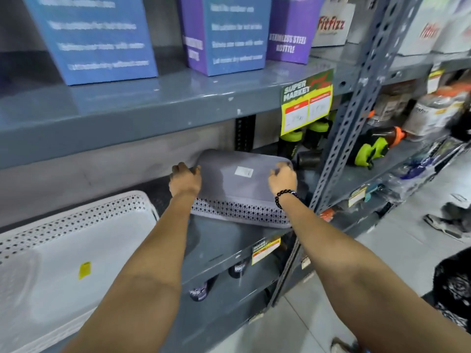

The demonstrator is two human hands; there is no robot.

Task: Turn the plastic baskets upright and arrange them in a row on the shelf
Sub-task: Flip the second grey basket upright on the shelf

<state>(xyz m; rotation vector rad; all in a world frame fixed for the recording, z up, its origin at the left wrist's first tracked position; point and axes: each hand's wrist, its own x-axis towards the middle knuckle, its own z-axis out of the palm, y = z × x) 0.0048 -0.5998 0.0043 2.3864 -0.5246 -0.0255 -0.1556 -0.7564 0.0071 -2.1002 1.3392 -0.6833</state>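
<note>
A grey-purple plastic basket (237,189) lies upside down and tilted on the grey metal shelf (216,245), its flat bottom with a white sticker facing me and its perforated side wall toward the shelf's front edge. My left hand (184,180) grips the basket's left end. My right hand (283,180), with a dark bead bracelet at the wrist, grips its right end. A white perforated basket (66,263) lies bottom-up at the lower left, a yellow sticker on its base.
The shelf board above (127,108) hangs low over the basket and carries blue and purple boxes (229,34). Black bottles with green caps (303,141) stand behind the basket at the right. A slotted steel upright (344,149) rises just right of my right hand.
</note>
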